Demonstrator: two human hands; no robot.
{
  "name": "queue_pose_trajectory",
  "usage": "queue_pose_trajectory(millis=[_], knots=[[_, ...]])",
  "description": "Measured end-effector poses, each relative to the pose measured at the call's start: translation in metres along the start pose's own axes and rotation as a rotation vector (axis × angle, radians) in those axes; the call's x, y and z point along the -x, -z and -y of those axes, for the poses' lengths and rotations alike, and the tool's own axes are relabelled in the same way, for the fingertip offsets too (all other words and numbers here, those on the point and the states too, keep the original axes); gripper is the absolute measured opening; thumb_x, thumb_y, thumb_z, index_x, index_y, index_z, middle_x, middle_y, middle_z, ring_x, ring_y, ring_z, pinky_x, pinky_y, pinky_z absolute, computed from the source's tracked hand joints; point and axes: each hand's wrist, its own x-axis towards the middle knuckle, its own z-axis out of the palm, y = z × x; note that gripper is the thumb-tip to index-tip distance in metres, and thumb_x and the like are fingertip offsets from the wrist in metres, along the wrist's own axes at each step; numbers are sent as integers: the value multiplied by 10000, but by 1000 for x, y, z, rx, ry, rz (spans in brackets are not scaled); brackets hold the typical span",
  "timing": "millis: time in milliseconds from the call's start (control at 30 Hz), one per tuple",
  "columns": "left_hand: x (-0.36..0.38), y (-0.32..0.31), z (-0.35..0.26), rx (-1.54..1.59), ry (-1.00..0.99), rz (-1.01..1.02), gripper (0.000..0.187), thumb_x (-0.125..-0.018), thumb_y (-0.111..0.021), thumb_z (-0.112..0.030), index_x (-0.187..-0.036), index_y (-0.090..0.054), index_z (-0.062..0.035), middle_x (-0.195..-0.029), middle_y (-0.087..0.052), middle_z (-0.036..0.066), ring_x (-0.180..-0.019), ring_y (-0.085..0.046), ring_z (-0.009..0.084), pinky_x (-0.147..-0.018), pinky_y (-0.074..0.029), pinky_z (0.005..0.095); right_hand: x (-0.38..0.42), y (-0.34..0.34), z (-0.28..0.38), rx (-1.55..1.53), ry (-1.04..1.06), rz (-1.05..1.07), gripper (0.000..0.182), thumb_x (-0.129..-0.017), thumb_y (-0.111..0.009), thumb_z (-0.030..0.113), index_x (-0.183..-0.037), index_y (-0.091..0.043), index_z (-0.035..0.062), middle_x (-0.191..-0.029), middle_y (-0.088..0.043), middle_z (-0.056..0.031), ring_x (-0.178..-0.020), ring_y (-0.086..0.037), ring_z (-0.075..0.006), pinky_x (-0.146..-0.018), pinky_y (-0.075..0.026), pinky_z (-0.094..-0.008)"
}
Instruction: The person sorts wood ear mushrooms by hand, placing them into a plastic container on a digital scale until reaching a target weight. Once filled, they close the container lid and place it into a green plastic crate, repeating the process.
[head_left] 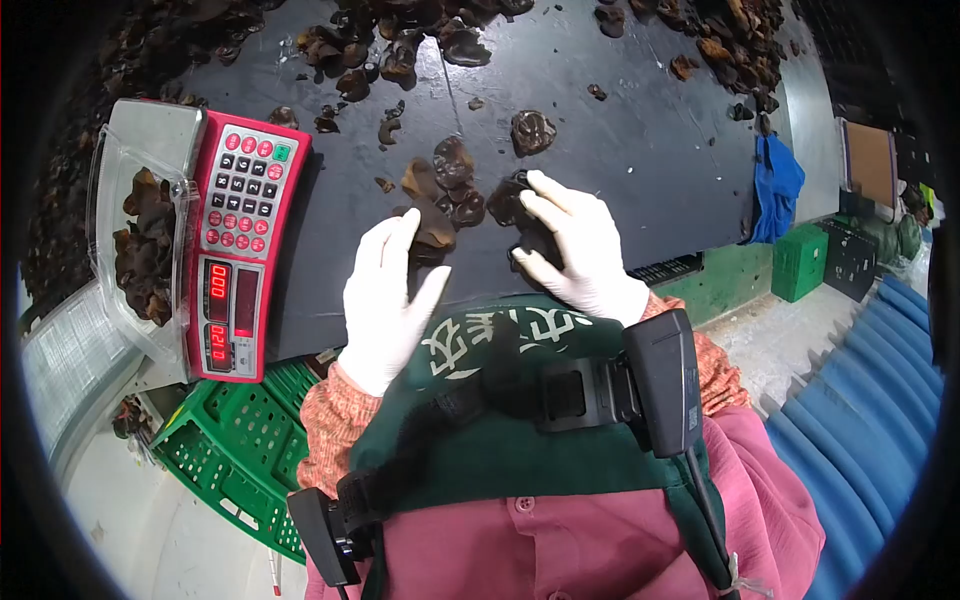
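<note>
My left hand [388,300], in a white glove, has its thumb and fingers spread apart. Its fingertips are beside a brownish wood ear mushroom [434,229] on the dark table. My right hand [580,240], gloved the same way, curves its thumb and fingers around a dark wood ear mushroom [506,202]; part of that piece is hidden by the fingers. Between the hands lie more glossy wood ears [454,164], grouped close together. A single wood ear [533,132] rests just beyond my right fingertips.
At left, a red digital scale [238,200] bears a clear plastic tray [112,220] with wood ears inside. Heaps of wood ears [400,50] lie along the table's far side. A blue cloth [776,188] hangs at the right edge. Below left is a green crate [235,450].
</note>
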Motion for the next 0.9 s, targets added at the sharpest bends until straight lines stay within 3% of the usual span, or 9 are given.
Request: queue_pose_trajectory(millis=[67, 167, 300, 467, 600, 633, 767, 833, 900], knots=[[-6, -1, -6, -81, -18, -134, 932, -757, -895, -154, -1544, -405, -58, -1329, -531, 142, -947, -625, 233, -800, -561, 335, -17, -4, 14, -7, -66, -26, 843, -727, -859, 189, -1475, -497, 45, -1532, -485, -187, -1173, -603, -354, -948, -514, -426], [-16, 10, -19, -1, 286, -51, 962, -745, -900, -180, -1546, -384, -45, -1357, -495, 167, -1068, -645, 319, -897, -570, 374, -53, 0, 21, 34, -63, 11, 892, -727, -857, 192, -1510, -454, 51, -1536, -471, -187, -1174, -604, -354, -962, -530, -419], [-29, 0, -20, 51, 149, -58, 926, -765, -866, -130, -1549, -379, -48, -1347, -510, 172, -1109, -655, 360, -907, -578, 394, -85, 2, 17, -12, 4, 182, 914, -735, -827, 158, -1545, -414, 70, -1428, -527, -171, -1113, -646, -338, -892, -580, -382], [-22, -12, -21, 271, 148, -48, 809, -788, -830, -60, -1507, -461, -44, -1302, -551, 153, -1028, -678, 279, -820, -588, 336, -69, -8, 28, -100, -49, 158, 459, -809, -714, 75, -1254, -603, 77, -1066, -592, -103, -956, -671, -303, -764, -577, -404], [-26, -13, -22, 527, 249, 16, 737, -798, -803, 13, -1466, -494, -32, -1256, -572, 108, -1019, -660, 178, -791, -566, 284, -58, -17, 35, -264, -142, 156, 377, -805, -696, 37, -1172, -621, 78, -1042, -587, -112, -949, -661, -337, -781, -562, -410], [-26, -17, -18, 499, 103, -39, 653, -818, -766, 52, -1420, -522, -20, -1235, -580, 88, -1055, -643, 149, -825, -556, 273, -58, -19, 35, -277, -153, 155, 378, -803, -696, 32, -1170, -621, 80, -1043, -586, -113, -951, -658, -344, -785, -559, -412], [-27, -3, -23, 743, 147, -66, 586, -829, -722, 79, -1379, -546, -19, -1261, -591, 86, -1157, -615, 159, -931, -517, 275, -81, 4, 56, -340, -136, 117, 394, -783, -655, -71, -1156, -646, 54, -1037, -629, -131, -930, -675, -338, -815, -564, -382], [-33, 34, -33, 519, 48, -167, 577, -810, -736, 76, -1355, -567, -13, -1265, -584, 99, -1160, -615, 182, -945, -518, 297, -107, 17, 72, -407, -98, 125, 420, -740, -651, -110, -1127, -662, 51, -1016, -627, -131, -943, -672, -325, -829, -562, -370], [-34, 69, -32, 515, 26, -299, 597, -791, -745, 29, -1361, -576, -29, -1213, -594, 158, -1040, -629, 287, -880, -532, 353, -143, 27, 96, -384, 71, 107, 332, -789, -675, -27, -1102, -634, 77, -990, -603, -135, -884, -674, -360, -753, -566, -411]])
